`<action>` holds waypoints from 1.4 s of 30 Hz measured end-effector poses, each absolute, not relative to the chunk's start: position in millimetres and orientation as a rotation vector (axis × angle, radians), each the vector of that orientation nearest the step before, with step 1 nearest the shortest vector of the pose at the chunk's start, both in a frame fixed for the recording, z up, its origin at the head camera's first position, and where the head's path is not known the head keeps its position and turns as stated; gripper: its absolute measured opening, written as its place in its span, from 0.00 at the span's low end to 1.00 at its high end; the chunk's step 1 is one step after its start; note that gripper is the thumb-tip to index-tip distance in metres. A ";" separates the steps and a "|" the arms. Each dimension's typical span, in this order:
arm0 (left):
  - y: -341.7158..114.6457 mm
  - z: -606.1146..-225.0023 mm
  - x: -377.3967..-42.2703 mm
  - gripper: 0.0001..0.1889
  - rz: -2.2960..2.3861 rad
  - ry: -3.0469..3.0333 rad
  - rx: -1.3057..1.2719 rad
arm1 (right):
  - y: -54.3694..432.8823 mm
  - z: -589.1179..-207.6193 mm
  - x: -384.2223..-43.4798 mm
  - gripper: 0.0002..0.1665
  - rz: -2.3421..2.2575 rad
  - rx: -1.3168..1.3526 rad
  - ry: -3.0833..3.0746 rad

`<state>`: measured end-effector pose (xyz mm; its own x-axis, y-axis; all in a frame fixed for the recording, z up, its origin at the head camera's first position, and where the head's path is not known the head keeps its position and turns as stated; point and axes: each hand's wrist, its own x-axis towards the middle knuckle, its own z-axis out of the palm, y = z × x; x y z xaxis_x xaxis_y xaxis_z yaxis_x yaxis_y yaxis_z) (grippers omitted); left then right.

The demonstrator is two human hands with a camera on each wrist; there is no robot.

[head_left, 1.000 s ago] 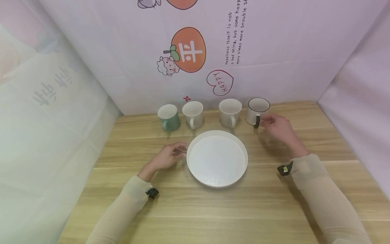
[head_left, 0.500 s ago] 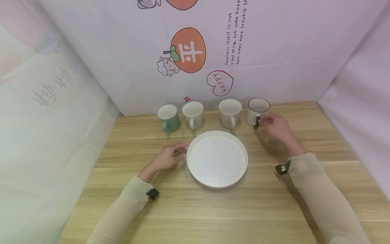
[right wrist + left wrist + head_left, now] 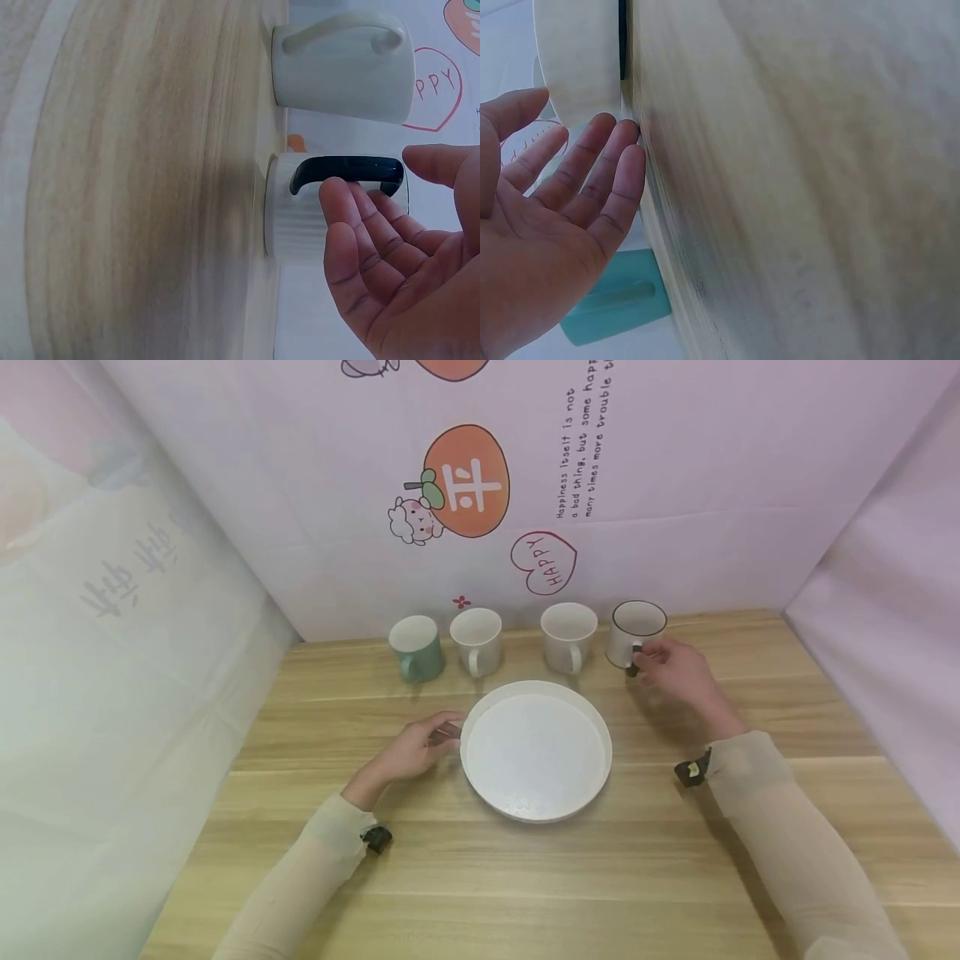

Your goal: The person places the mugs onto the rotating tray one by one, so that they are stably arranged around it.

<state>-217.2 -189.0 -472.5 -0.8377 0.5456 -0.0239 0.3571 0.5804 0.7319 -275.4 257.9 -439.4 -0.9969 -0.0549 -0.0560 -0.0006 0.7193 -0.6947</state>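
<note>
A round white tray [image 3: 534, 760] lies in the middle of the wooden table. At its left rim is my left hand [image 3: 408, 750]; in the left wrist view its fingers are nearly straight, the tips close to the tray's side, and whether they touch it is unclear. My right hand [image 3: 678, 672] reaches the white mug [image 3: 622, 645] with a dark rim, at the right end of a row. In the right wrist view, loosely bent fingers lie beside the mug's black handle [image 3: 345, 166]. The thumb stays on the handle's other side, without a visible pinch.
Left of the dark-rimmed mug stand a white mug [image 3: 567, 639], another white mug [image 3: 477, 643] and a green mug [image 3: 417, 650], all upright along the back edge. Behind them hangs a printed white cloth [image 3: 330, 560]. More cloth closes off both sides.
My right hand has shifted slightly at the black handle, its fingertips now covering more of the handle's top. The left hand stays beside the tray. The mugs and tray keep their places.
</note>
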 end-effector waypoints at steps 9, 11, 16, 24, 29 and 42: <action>-189.6 -473.7 -217.4 0.25 1.088 2.559 0.741 | 258.1 -441.4 -278.0 0.30 -1.137 -0.078 2.845; -189.7 -473.4 -217.3 0.25 1.091 2.556 0.738 | 259.0 -441.6 -278.6 0.30 -1.133 -0.071 2.839; -189.6 -473.5 -217.5 0.25 1.095 2.557 0.738 | 264.7 -442.3 -279.9 0.30 -1.123 -0.063 2.821; -189.9 -474.7 -217.9 0.25 1.098 2.558 0.738 | 271.5 -442.7 -280.0 0.30 -1.195 -0.060 2.770; -189.0 -473.7 -217.8 0.24 1.088 2.565 0.734 | 271.2 -442.6 -280.6 0.30 -1.285 -0.039 2.726; -188.3 -473.4 -217.2 0.25 1.080 2.575 0.734 | 276.8 -448.4 -285.5 0.29 -1.464 -0.013 2.593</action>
<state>-217.2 -188.3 -473.4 -0.8406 0.5403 -0.0376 0.3518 0.5975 0.7205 -285.5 276.8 -448.4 -0.9865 -0.0880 -0.1381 0.0728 0.5198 -0.8512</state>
